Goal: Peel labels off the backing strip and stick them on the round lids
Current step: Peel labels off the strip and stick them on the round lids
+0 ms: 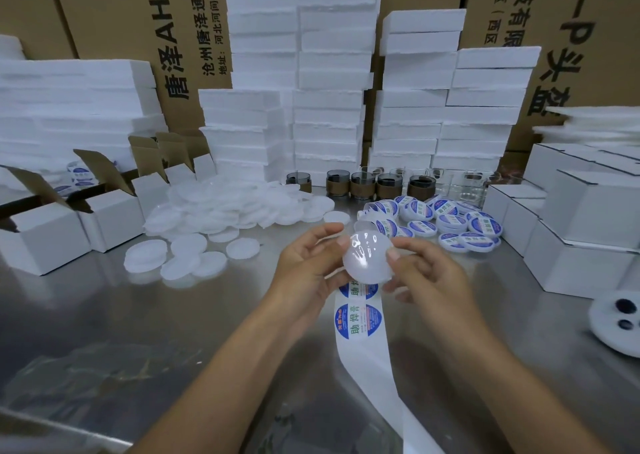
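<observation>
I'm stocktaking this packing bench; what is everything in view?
Round translucent white plastic lid: one, centre, held between both hands.
White backing strip with blue-and-green labels: one, trailing from under that lid toward the near edge.
Unlabelled white lids: a pile, left of centre.
Labelled lids: a cluster, blue-white, right of centre.
Glass cups with brown sleeves: a row, mid-rear.
White foam slabs: stacks, rear.
White cardboard boxes: several, both sides.
Steel table: one, grey.
Left hand: pinches the lid.
Right hand: pinches the lid.
</observation>
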`<state>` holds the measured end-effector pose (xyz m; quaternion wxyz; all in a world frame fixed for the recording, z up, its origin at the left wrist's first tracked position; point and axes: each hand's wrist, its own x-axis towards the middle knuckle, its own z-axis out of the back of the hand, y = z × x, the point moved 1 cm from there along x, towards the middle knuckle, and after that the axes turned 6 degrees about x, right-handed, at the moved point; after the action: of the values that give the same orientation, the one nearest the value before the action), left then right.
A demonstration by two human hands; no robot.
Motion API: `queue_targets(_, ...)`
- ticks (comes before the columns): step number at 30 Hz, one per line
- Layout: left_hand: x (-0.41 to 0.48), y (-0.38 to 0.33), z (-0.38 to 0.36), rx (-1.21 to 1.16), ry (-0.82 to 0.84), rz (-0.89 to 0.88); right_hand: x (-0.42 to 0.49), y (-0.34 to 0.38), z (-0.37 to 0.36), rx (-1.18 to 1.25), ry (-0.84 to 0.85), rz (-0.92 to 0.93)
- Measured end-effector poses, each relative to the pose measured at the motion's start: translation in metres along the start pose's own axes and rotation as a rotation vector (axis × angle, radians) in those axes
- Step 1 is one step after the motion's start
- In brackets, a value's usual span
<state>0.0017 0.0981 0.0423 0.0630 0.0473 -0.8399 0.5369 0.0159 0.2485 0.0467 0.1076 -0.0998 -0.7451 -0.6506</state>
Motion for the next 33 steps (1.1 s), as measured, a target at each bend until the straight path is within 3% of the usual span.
queue_targets(9, -0.004, 0.010, -0.007, 0.230, 0.181, -0.042, 0.002, -0.002, -0.013, 0.090, 0.058, -0.028)
queue_targets(13, -0.002, 0.015, -0.009, 0.212, 0.198, -0.036, -0.001, -0.004, -0.010, 0.089, 0.023, -0.002)
queue_targets(18, 0.001, 0.015, -0.005, 0.197, 0.098, -0.063, -0.002, -0.010, 0.001, -0.139, -0.060, 0.016)
queue_targets(21, 0.002, 0.013, 0.000, 0.220, 0.042, -0.077, -0.003, -0.019, 0.006, -0.348, -0.014, -0.121)
queue_targets(28, 0.002, 0.012, 0.005, 0.190, -0.013, -0.055, -0.005, -0.014, 0.003, -0.191, 0.166, -0.266)
queue_targets(33, 0.003, 0.012, 0.013, 0.134, -0.044, -0.020, 0.000, -0.010, 0.010, -0.077, -0.060, -0.155)
